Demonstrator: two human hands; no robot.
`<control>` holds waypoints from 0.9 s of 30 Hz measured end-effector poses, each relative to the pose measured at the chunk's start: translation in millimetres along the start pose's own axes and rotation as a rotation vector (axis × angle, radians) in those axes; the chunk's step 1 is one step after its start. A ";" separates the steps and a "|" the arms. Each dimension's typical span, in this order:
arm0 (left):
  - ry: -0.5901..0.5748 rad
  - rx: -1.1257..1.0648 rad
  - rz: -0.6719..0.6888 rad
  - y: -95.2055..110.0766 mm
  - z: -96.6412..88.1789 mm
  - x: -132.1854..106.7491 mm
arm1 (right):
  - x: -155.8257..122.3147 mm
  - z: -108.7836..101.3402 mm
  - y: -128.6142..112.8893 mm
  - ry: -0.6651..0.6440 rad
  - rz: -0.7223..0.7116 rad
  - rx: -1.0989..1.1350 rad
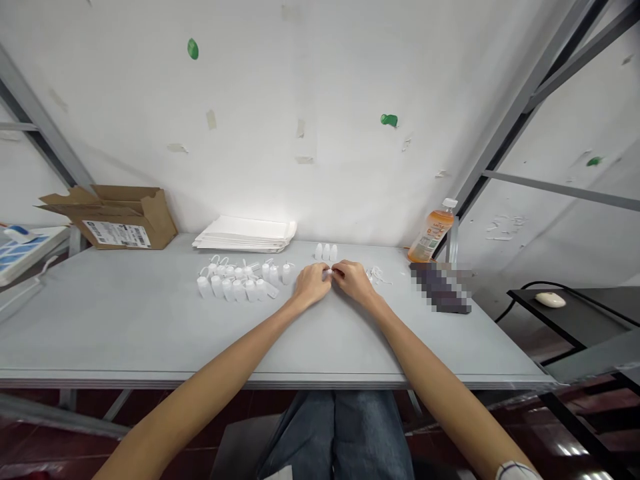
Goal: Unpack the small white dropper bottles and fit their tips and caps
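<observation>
My left hand [311, 283] and my right hand [353, 280] meet at the middle of the grey table [150, 333], fingers pinched together on one small white bottle [327, 273] between them. To the left stands a cluster of several small white bottles with cord loops [240, 280]. Just behind my hands stand three small white bottles [325, 251] in a row. A few loose white cords [379, 275] lie right of my right hand.
A stack of white sheets [246, 234] lies at the back by the wall. An open cardboard box [114, 217] sits back left. An orange drink bottle [431, 233] and a dark blurred object [441, 288] are at the right. A side table with a mouse [549, 299] stands beyond.
</observation>
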State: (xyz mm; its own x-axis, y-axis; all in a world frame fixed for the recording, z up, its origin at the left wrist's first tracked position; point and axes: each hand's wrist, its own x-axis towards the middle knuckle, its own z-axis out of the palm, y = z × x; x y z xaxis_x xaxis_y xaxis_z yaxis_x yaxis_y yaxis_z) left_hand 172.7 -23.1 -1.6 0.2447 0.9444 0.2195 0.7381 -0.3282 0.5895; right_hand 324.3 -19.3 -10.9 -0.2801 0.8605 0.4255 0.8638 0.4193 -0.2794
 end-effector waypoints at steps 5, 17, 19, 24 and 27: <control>-0.004 -0.112 -0.106 -1.1 3.5 1.2 | -1.0 8.2 10.5 0.011 -0.102 0.000; -0.019 -0.214 -0.050 -3.7 0.0 -7.7 | -5.3 7.2 4.0 0.118 -0.061 -0.059; -0.008 -0.240 -0.021 -6.9 -1.0 -12.1 | -6.2 7.5 1.5 0.149 -0.090 -0.032; 0.001 -0.332 -0.015 -14.9 -2.4 -18.6 | -6.3 10.2 -5.0 0.195 -0.125 -0.005; -0.022 -0.423 -0.022 -15.4 -2.5 -16.8 | -6.0 11.2 -7.3 0.228 -0.110 -0.004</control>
State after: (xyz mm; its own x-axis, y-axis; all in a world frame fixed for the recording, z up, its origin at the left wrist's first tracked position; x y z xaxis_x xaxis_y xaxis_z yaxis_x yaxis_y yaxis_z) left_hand 155.7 -33.9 -12.5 0.2487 0.9499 0.1895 0.4212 -0.2822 0.8619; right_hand 315.0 -24.3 -21.0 -0.2712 0.7222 0.6363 0.8352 0.5052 -0.2175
